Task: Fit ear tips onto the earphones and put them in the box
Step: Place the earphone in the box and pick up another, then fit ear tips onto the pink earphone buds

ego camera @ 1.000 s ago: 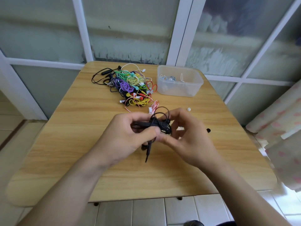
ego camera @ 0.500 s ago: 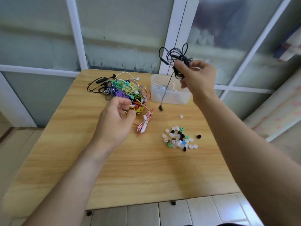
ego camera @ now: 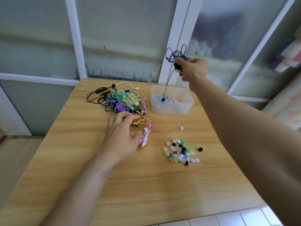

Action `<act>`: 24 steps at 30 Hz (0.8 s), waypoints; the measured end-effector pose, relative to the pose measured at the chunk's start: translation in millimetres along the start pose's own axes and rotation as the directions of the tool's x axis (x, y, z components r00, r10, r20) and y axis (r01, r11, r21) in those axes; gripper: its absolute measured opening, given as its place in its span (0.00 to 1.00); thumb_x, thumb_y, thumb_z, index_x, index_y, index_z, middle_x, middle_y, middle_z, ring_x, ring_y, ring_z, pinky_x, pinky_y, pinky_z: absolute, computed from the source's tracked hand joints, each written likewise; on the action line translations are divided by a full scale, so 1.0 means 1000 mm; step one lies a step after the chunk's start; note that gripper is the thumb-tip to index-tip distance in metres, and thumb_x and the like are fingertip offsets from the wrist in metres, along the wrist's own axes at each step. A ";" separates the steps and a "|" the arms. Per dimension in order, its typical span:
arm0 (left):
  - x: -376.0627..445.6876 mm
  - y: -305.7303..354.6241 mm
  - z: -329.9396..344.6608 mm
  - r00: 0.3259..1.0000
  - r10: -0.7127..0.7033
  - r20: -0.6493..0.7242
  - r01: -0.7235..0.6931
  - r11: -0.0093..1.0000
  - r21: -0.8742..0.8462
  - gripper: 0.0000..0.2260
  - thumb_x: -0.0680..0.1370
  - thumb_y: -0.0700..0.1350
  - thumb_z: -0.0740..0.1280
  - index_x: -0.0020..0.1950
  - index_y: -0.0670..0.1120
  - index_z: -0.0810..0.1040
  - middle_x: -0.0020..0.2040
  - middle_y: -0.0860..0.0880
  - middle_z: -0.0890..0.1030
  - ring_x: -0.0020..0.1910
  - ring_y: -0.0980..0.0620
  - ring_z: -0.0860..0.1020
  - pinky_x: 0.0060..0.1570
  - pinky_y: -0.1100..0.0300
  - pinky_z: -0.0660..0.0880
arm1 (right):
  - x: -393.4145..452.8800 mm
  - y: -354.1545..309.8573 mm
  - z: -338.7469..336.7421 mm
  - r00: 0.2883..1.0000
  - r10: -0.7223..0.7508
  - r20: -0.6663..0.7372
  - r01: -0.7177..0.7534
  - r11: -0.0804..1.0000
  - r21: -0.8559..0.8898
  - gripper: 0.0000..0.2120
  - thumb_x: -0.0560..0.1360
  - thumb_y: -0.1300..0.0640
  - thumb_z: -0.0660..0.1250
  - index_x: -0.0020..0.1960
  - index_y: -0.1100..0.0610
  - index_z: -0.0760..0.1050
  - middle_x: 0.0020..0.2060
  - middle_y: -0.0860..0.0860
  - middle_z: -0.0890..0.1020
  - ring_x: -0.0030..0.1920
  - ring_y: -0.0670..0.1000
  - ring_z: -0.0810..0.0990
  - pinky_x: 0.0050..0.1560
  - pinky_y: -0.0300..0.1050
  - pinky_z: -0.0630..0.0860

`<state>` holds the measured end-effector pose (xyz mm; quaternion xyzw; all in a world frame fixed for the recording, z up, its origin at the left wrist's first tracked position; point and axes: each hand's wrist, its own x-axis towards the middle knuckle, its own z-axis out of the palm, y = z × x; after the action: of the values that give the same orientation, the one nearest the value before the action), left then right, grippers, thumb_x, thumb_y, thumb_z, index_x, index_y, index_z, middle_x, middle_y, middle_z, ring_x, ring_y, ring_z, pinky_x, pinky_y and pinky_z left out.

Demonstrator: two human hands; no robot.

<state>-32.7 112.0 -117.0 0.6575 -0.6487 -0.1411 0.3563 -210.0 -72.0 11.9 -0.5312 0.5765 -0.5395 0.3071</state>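
Note:
My right hand (ego camera: 193,68) grips a bundle of black earphones (ego camera: 175,53) high above the clear plastic box (ego camera: 172,110); its cord hangs down so the black end dangles inside the box. My left hand (ego camera: 122,136) hovers with fingers spread over the near edge of the pile of coloured earphones (ego camera: 123,101), its thumb beside a red-and-white coiled pair (ego camera: 146,134). A heap of loose ear tips (ego camera: 180,151) in white, black, green and blue lies to the right.
The wooden table (ego camera: 81,160) ends at a window wall behind the box. One white ear tip (ego camera: 181,128) and one black ear tip (ego camera: 200,149) lie apart from the heap. A few pale earphones lie in the box.
My right hand has lifted the black earphones from in front of me to above the box, and the cord end has dropped into the box. My left hand let go and reached towards the pile.

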 end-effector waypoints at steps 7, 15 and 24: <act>0.000 0.002 0.009 0.990 -0.046 0.132 0.035 0.996 0.084 0.21 0.76 0.54 0.67 0.69 0.57 0.70 0.72 0.51 0.63 0.69 0.47 0.59 0.70 0.54 0.59 | -0.011 0.039 0.024 0.972 0.144 0.183 0.006 0.770 -0.638 0.15 0.65 0.48 0.76 0.37 0.59 0.77 0.35 0.54 0.84 0.34 0.52 0.81 0.35 0.45 0.77; 0.003 0.001 0.007 0.991 -0.084 0.100 0.079 0.995 0.054 0.20 0.76 0.53 0.67 0.67 0.52 0.72 0.67 0.50 0.67 0.67 0.49 0.63 0.67 0.54 0.63 | -0.015 0.026 0.028 0.850 0.351 0.393 0.145 0.561 -0.815 0.21 0.75 0.41 0.68 0.50 0.60 0.79 0.49 0.54 0.83 0.44 0.54 0.79 0.44 0.43 0.74; 0.003 0.002 0.008 0.993 -0.091 0.072 0.088 0.995 0.044 0.20 0.75 0.53 0.68 0.66 0.51 0.73 0.63 0.51 0.67 0.66 0.50 0.65 0.65 0.55 0.65 | -0.015 0.048 0.049 0.878 0.139 0.459 0.315 0.555 -0.770 0.20 0.75 0.50 0.69 0.60 0.64 0.80 0.57 0.60 0.82 0.46 0.56 0.81 0.45 0.48 0.77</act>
<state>-38.9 106.5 -120.9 0.6873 -0.6340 -0.1679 0.3122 -174.4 -79.4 -47.8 -0.7549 0.6399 -0.0745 0.1227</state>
